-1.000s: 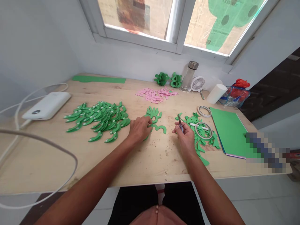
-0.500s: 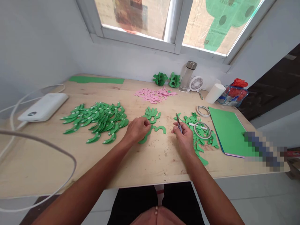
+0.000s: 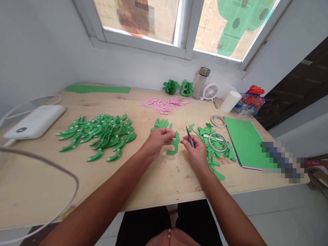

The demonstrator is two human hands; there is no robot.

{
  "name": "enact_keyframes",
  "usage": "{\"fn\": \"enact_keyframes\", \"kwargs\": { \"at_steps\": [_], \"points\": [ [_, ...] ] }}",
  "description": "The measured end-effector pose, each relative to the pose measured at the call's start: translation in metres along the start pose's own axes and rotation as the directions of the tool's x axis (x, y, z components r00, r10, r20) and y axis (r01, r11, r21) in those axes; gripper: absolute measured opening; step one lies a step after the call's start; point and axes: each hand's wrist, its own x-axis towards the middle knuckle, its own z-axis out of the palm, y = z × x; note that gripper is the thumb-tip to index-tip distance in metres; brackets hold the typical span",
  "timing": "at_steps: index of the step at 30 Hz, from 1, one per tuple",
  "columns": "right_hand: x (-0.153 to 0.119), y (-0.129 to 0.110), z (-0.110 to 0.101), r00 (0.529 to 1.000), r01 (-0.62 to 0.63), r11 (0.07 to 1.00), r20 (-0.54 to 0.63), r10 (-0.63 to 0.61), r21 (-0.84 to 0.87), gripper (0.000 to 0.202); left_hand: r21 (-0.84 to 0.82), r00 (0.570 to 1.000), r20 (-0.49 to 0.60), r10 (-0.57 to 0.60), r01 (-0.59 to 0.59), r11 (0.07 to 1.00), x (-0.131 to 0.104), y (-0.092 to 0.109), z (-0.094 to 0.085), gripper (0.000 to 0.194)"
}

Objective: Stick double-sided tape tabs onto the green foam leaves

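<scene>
My left hand (image 3: 162,140) pinches a curved green paper cutout (image 3: 176,146) between thumb and fingers, raised a little over the table. Close by on the right, my right hand (image 3: 196,150) grips slim dark scissors (image 3: 189,136); their pointed end faces away from me and the handles are hidden in the palm. The right thumb and fingertip come together near the cutout's edge; whether they touch it I cannot tell. Beyond my left hand lie more green cutouts (image 3: 159,123). A big pile of curved green pieces (image 3: 110,131) with small white patches is to the left.
Green scraps (image 3: 215,159), a tape roll (image 3: 217,142) and another roll (image 3: 218,121) lie right, beside green sheets (image 3: 246,143). Pink cutouts (image 3: 164,104) lie further back. A bottle (image 3: 201,83), a fan (image 3: 210,91) and a white power bank (image 3: 36,121) also stand or lie there.
My left hand has moved right and lifted the curved green cutout off the table. Both hands are now closer together. The view has shifted slightly.
</scene>
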Motion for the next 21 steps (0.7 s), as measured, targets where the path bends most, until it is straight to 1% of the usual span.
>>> {"fn": "enact_keyframes", "kwargs": {
  "at_steps": [3,6,10,15,18,21],
  "points": [
    [0.0,-0.001,0.001,1.0,0.001,1.0,-0.007,-0.001,0.027,0.019,-0.085,0.999,-0.029,-0.02,0.017,0.996,0.003,-0.004,0.006,0.021],
    [0.0,-0.001,0.001,1.0,0.007,0.999,-0.012,-0.007,0.033,0.018,-0.159,0.998,-0.029,-0.048,0.043,0.986,0.002,-0.007,0.011,0.022],
    [0.0,0.001,0.001,1.0,-0.007,1.0,0.001,0.007,0.029,0.018,-0.188,0.998,-0.019,-0.061,0.057,0.981,-0.001,-0.01,0.015,0.02],
    [0.0,0.001,0.001,1.0,-0.003,1.0,-0.004,0.003,0.017,0.018,-0.153,0.999,-0.03,-0.023,0.018,0.988,-0.003,-0.011,0.016,0.019],
    [-0.001,0.0,0.001,1.0,-0.004,0.999,-0.014,0.005,0.032,0.019,-0.091,1.0,-0.029,-0.003,0.0,0.996,-0.006,-0.011,0.016,0.021],
    [-0.001,0.0,0.002,1.0,-0.004,0.999,-0.026,0.005,0.041,0.02,-0.009,0.998,-0.023,0.059,-0.059,0.998,-0.009,-0.016,0.015,0.026]
  ]
}}
